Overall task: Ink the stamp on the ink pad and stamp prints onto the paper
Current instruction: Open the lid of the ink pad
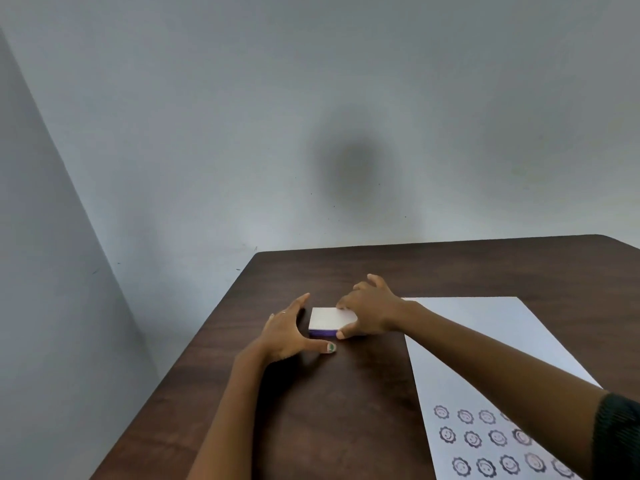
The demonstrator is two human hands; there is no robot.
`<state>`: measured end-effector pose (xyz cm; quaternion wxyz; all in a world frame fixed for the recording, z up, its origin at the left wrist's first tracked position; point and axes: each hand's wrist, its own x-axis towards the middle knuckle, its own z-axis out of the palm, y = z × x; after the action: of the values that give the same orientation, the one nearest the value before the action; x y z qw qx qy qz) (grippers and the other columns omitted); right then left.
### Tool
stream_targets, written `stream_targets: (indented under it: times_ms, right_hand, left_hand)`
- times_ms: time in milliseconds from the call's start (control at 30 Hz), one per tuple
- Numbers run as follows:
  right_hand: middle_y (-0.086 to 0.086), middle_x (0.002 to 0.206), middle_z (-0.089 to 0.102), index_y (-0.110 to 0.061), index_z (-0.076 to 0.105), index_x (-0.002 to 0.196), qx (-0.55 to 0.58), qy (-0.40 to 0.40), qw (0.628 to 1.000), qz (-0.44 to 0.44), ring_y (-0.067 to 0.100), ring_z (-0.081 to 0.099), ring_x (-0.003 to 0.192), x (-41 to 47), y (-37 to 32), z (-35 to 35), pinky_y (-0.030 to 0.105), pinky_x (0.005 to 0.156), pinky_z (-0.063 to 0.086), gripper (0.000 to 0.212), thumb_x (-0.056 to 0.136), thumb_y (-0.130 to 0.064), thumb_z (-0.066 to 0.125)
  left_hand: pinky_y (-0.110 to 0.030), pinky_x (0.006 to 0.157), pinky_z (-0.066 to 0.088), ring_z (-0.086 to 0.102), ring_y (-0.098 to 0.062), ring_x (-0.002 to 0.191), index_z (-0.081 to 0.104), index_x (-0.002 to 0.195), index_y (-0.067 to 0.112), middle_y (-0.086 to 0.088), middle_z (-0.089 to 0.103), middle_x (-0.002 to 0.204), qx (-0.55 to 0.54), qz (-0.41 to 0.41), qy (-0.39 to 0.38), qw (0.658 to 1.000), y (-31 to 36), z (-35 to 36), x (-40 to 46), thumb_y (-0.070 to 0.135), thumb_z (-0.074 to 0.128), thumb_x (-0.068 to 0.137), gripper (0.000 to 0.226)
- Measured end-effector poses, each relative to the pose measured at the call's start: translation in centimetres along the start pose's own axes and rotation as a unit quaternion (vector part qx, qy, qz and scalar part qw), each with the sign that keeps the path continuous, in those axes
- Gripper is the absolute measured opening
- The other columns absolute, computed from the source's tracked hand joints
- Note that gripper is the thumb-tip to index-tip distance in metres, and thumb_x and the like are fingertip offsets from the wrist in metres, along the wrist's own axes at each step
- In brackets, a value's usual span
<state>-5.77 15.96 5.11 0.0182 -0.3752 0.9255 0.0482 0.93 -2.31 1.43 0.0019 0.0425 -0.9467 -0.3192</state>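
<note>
The ink pad (327,320) is a small square case with a white lid and a purple base, lying closed on the dark wooden table (346,393). My right hand (369,311) rests on its right side, thumb at the front edge and fingers over the lid's far corner. My left hand (289,332) is spread open just left of the case, fingers curved around it, not clearly touching. The white paper (485,341) lies to the right, with rows of smiling flower prints (485,441) near its close end. No stamp is visible.
The table stands against a pale grey wall, with its left edge running diagonally near my left arm. My right forearm crosses over the paper's left part.
</note>
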Motion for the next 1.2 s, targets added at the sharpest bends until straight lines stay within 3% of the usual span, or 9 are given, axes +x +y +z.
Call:
stream_targets:
  times_ms: [167, 300, 500, 633, 833, 1033, 1200]
  right_hand:
    - [0.007, 0.144, 0.044, -0.022, 0.041, 0.136, 0.005, 0.029, 0.999, -0.032, 0.027, 0.015, 0.142, -2.4, -1.2, 0.7, 0.048, 0.116, -0.002, 0.068, 0.082, -0.062, 0.046]
    - [0.005, 0.145, 0.043, -0.023, 0.039, 0.137, 0.02, 0.039, 0.998, -0.04, 0.027, 0.013, 0.141, -4.5, -1.8, 1.0, 0.048, 0.114, 0.001, 0.069, 0.082, -0.064, 0.045]
    - [0.002, 0.145, 0.042, -0.025, 0.037, 0.137, 0.03, 0.06, 0.997, -0.039, 0.024, 0.018, 0.139, -6.5, -2.4, 2.1, 0.048, 0.111, 0.011, 0.07, 0.082, -0.066, 0.043]
    - [-0.002, 0.143, 0.041, -0.029, 0.038, 0.135, 0.089, 0.142, 0.985, -0.04, 0.021, 0.025, 0.133, -6.6, -1.8, 1.9, 0.046, 0.107, 0.018, 0.064, 0.084, -0.067, 0.036]
    - [0.003, 0.135, 0.051, -0.022, 0.055, 0.121, 0.223, 0.247, 0.94, 0.082, 0.024, 0.043, 0.124, -4.1, 1.4, 1.2, 0.044, 0.101, 0.034, 0.037, 0.088, -0.038, 0.053]
    - [0.014, 0.12, 0.062, -0.006, 0.06, 0.113, 0.299, 0.219, 0.922, 0.113, 0.023, 0.058, 0.105, -2.2, 2.9, 2.1, 0.025, 0.085, 0.043, 0.028, 0.086, -0.014, 0.06]
    - [0.015, 0.11, 0.067, -0.003, 0.064, 0.107, 0.318, 0.218, 0.917, 0.104, 0.019, 0.061, 0.094, -3.0, 2.6, 2.3, 0.02, 0.076, 0.041, 0.023, 0.084, -0.009, 0.061]
  left_hand:
    - [-0.048, 0.119, 0.002, 0.002, -0.023, 0.147, 0.013, 0.148, 0.039, -0.001, 0.007, 0.161, 0.047, 0.007, -0.073, 0.996, 0.2, -1.1, -1.4, 0.053, 0.082, 0.06, 0.112]
    - [-0.049, 0.117, -0.011, -0.012, -0.021, 0.147, 0.031, 0.138, 0.047, -0.002, 0.001, 0.161, 0.061, 0.015, -0.134, 0.989, 0.1, -1.6, -2.1, 0.048, 0.082, 0.064, 0.09]
    - [-0.054, 0.114, -0.015, -0.018, -0.023, 0.145, 0.04, 0.131, 0.047, -0.003, -0.004, 0.161, 0.081, 0.018, -0.177, 0.981, 0.3, -2.0, -2.3, 0.045, 0.081, 0.066, 0.076]
    - [-0.054, 0.114, -0.016, -0.019, -0.023, 0.145, 0.042, 0.126, 0.049, -0.002, -0.004, 0.161, 0.078, 0.022, -0.18, 0.98, 0.4, -2.0, -2.4, 0.044, 0.081, 0.067, 0.072]
    - [-0.056, 0.113, -0.018, -0.019, -0.022, 0.145, 0.046, 0.125, 0.047, 0.0, -0.003, 0.161, 0.043, 0.018, -0.178, 0.983, 0.8, -1.9, -2.5, 0.043, 0.081, 0.067, 0.069]
    - [-0.057, 0.112, -0.019, -0.017, -0.022, 0.146, 0.049, 0.121, 0.048, 0.002, 0.0, 0.161, 0.029, 0.023, -0.183, 0.982, 1.1, -1.9, -2.7, 0.042, 0.082, 0.066, 0.064]
    - [-0.058, 0.112, -0.018, -0.018, -0.023, 0.146, 0.049, 0.122, 0.047, 0.002, 0.0, 0.161, 0.031, 0.021, -0.186, 0.982, 1.3, -2.0, -2.8, 0.04, 0.081, 0.068, 0.063]
